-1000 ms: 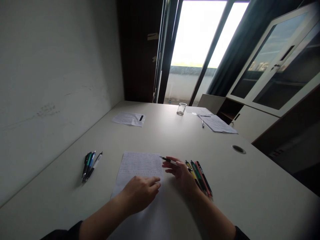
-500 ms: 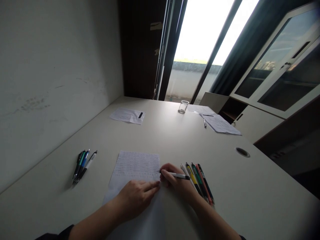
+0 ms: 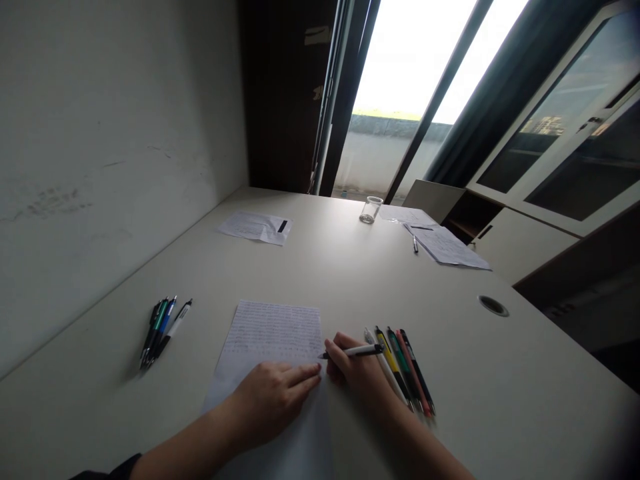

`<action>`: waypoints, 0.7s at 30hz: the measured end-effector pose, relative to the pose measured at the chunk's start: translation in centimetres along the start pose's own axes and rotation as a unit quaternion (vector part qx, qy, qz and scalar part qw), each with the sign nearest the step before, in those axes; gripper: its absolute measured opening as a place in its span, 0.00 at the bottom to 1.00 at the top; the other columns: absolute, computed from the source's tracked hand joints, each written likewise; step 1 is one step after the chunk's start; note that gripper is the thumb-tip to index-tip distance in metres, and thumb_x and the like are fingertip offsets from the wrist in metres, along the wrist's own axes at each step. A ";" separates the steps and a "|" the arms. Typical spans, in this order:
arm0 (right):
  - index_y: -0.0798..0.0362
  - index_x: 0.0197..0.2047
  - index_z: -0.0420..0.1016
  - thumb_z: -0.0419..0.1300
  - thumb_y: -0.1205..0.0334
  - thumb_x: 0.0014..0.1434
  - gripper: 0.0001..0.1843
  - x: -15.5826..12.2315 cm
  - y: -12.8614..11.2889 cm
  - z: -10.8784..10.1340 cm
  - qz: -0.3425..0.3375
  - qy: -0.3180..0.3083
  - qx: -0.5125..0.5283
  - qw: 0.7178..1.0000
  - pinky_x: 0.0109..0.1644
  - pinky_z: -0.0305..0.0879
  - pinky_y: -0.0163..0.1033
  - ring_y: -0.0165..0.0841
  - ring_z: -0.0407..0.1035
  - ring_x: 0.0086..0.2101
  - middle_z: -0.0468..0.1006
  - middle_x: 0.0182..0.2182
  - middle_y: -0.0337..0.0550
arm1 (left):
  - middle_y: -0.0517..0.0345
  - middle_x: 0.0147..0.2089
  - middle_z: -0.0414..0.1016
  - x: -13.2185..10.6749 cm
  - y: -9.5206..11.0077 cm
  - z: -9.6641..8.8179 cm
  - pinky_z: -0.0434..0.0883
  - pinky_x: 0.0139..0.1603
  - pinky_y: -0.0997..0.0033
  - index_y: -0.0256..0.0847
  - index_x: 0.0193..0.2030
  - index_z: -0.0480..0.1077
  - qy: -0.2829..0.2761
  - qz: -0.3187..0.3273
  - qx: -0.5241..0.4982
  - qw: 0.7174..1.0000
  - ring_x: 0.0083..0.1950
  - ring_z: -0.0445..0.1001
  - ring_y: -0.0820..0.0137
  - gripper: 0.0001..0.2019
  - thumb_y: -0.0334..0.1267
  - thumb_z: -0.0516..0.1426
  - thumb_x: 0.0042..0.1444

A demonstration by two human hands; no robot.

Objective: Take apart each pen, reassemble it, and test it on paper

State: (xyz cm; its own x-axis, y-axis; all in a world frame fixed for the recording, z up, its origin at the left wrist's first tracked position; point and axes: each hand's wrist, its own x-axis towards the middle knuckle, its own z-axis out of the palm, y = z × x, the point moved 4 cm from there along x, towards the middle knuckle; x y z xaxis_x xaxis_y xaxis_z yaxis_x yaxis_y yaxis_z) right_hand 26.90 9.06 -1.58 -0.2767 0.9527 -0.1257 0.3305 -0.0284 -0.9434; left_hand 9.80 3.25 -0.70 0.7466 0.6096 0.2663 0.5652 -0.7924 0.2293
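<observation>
A sheet of paper [image 3: 273, 333] lies in front of me, its upper part covered with rows of handwriting. Flat on the sheet rests my left hand [image 3: 280, 400], fingers stretched toward the right edge. My right hand [image 3: 353, 367] grips a white and black pen [image 3: 354, 351], its tip at the sheet's right edge, near the lowest line of writing. Whether the tip touches the paper I cannot tell. Just right of that hand lies a row of several pens [image 3: 403, 367] in white, yellow, green, pink and black.
Another bunch of pens [image 3: 163, 333] lies on the left of the white table [image 3: 310, 273]. Farther back are a loose sheet [image 3: 255, 227], a glass [image 3: 371, 209], a paper stack [image 3: 447, 247] and a pen [image 3: 415, 245]. A round cable hole [image 3: 493, 306] sits at the right.
My right hand has shifted slightly right and down, and the pen tip now sits lower at the paper's edge. My left hand stays in place. The view has tilted a little.
</observation>
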 end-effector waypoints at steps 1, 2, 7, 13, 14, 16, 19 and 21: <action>0.49 0.23 0.65 0.55 0.46 0.63 0.21 0.0 0.0 0.0 0.000 0.001 0.001 1.000 0.25 0.61 0.35 0.31 0.66 0.19 0.74 0.18 0.36 | 0.47 0.63 0.71 0.0 0.0 0.0 0.77 0.51 0.60 0.38 0.61 0.66 0.003 0.000 0.000 1.000 0.51 0.78 0.62 0.19 0.29 0.50 0.64; 0.49 0.23 0.65 0.56 0.47 0.63 0.20 0.0 0.0 0.1 0.000 0.002 0.001 1.000 0.25 0.61 0.35 0.31 0.66 0.19 0.74 0.18 0.36 | 0.46 0.62 0.71 0.0 0.0 0.0 0.77 0.50 0.60 0.38 0.61 0.66 0.006 0.001 -0.001 1.000 0.51 0.79 0.62 0.19 0.29 0.50 0.64; 0.49 0.23 0.64 0.55 0.48 0.62 0.20 0.1 -0.1 0.2 0.010 0.006 -0.018 1.000 0.24 0.60 0.35 0.31 0.65 0.18 0.72 0.17 0.35 | 0.46 0.62 0.72 0.0 -0.1 0.1 0.77 0.51 0.61 0.38 0.61 0.66 0.012 -0.003 0.001 1.000 0.51 0.79 0.62 0.19 0.30 0.50 0.65; 0.49 0.23 0.64 0.55 0.48 0.62 0.20 0.0 -0.3 0.1 0.008 0.002 -0.024 1.000 0.23 0.59 0.34 0.31 0.65 0.18 0.72 0.16 0.35 | 0.46 0.62 0.72 -0.2 -0.1 0.1 0.77 0.51 0.62 0.39 0.61 0.67 0.016 -0.004 0.002 1.000 0.50 0.79 0.62 0.19 0.30 0.49 0.65; 0.49 0.23 0.63 0.54 0.48 0.62 0.20 0.0 -0.3 0.1 0.009 0.004 -0.021 1.000 0.23 0.59 0.34 0.31 0.65 0.18 0.72 0.16 0.35 | 0.46 0.62 0.72 -0.2 -0.1 0.1 0.77 0.51 0.62 0.39 0.61 0.67 0.017 -0.003 0.002 1.000 0.50 0.79 0.62 0.19 0.30 0.49 0.65; 0.49 0.23 0.63 0.54 0.48 0.62 0.20 -0.1 -0.4 0.1 0.010 0.006 -0.019 1.000 0.23 0.59 0.34 0.31 0.65 0.18 0.72 0.16 0.35 | 0.45 0.61 0.72 -0.1 0.0 0.1 0.77 0.51 0.62 0.39 0.61 0.67 0.020 -0.002 -0.001 1.000 0.50 0.79 0.62 0.19 0.30 0.49 0.65; 0.49 0.23 0.63 0.54 0.49 0.62 0.19 -0.1 -0.5 0.1 0.012 0.010 -0.030 0.999 0.23 0.59 0.34 0.31 0.65 0.18 0.72 0.16 0.35 | 0.44 0.61 0.73 0.0 0.0 0.0 0.77 0.51 0.61 0.39 0.61 0.67 0.019 -0.002 -0.006 1.000 0.50 0.79 0.62 0.19 0.30 0.48 0.65; 0.49 0.22 0.63 0.54 0.49 0.62 0.19 -0.1 -0.5 0.1 0.011 0.013 -0.036 0.999 0.23 0.59 0.34 0.31 0.65 0.18 0.72 0.16 0.35 | 0.45 0.61 0.73 0.0 0.1 -0.1 0.77 0.51 0.61 0.38 0.61 0.67 0.014 -0.004 -0.005 1.000 0.51 0.79 0.62 0.19 0.29 0.49 0.64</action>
State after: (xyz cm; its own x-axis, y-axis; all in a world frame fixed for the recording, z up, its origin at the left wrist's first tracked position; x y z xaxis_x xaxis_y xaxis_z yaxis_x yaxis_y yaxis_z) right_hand 26.66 8.95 -1.10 -0.2463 0.9595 -0.1370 0.4001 -0.0281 -0.9160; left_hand 9.81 3.21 -0.63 0.7323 0.6157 0.2908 0.5668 -0.7879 0.2406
